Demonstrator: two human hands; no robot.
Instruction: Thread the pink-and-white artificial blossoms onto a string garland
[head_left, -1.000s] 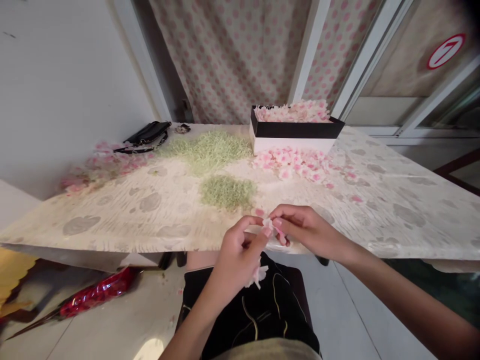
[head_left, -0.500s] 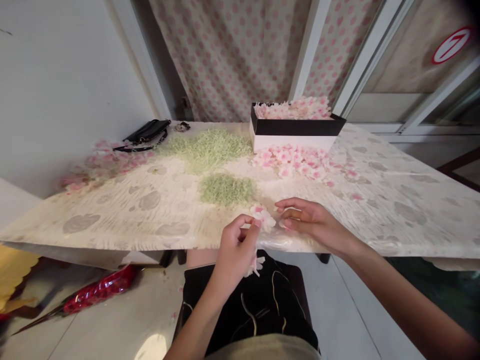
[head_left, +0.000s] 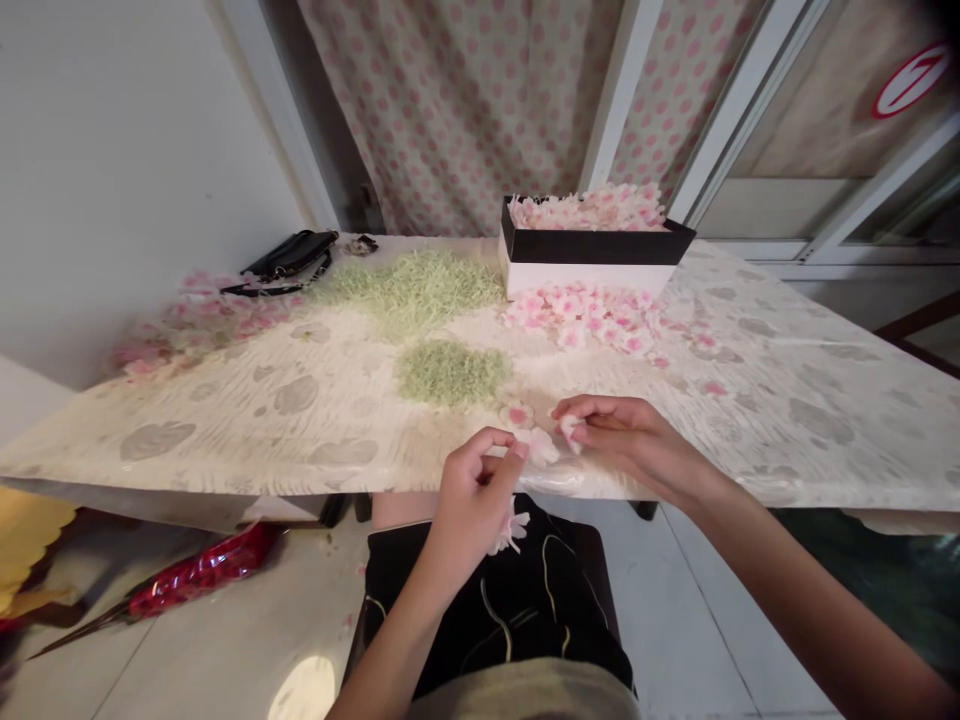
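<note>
My left hand (head_left: pixel 472 495) is closed at the table's near edge, pinching a small pink-and-white fabric flower (head_left: pixel 541 446) at its fingertips, with more petals (head_left: pixel 512 528) sticking out below the palm. My right hand (head_left: pixel 626 437) rests on the table just to the right, fingers curled round another pink flower piece (head_left: pixel 568 428). A loose pink flower (head_left: pixel 517 413) lies on the table between the hands and the nearer pile of green stems (head_left: pixel 451 371).
A black-and-white box (head_left: pixel 592 262) heaped with pink flowers stands at the back, loose pink flowers (head_left: pixel 585 318) in front of it. A bigger green stem pile (head_left: pixel 416 286), a black bag (head_left: pixel 289 256) and more flowers (head_left: pixel 187 325) lie left. A red wrapped bundle (head_left: pixel 195 575) is on the floor.
My hands have parted slightly and moved onto the table edge; the flower held between them is now in the left fingertips, and the right hand has curled round another piece.
</note>
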